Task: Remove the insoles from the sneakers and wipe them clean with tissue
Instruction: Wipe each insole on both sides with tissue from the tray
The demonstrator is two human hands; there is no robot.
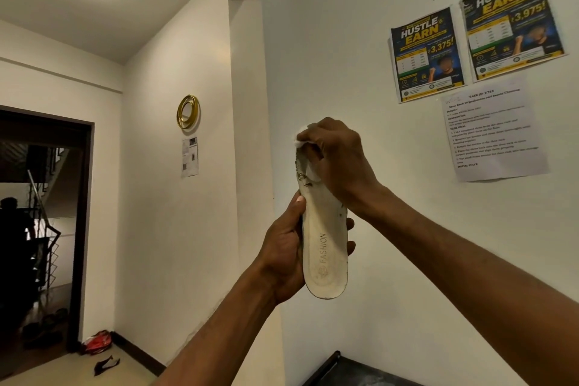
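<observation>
Insole (324, 247), light and likely bendy, upright in our left hand (283, 255), gripped at the heel; right hand (336, 157) pinches tissue (300, 138) against the toe.

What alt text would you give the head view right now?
The left hand grips a dirty white insole upright by its lower half, while the right hand holds a tissue against its top end.
</observation>
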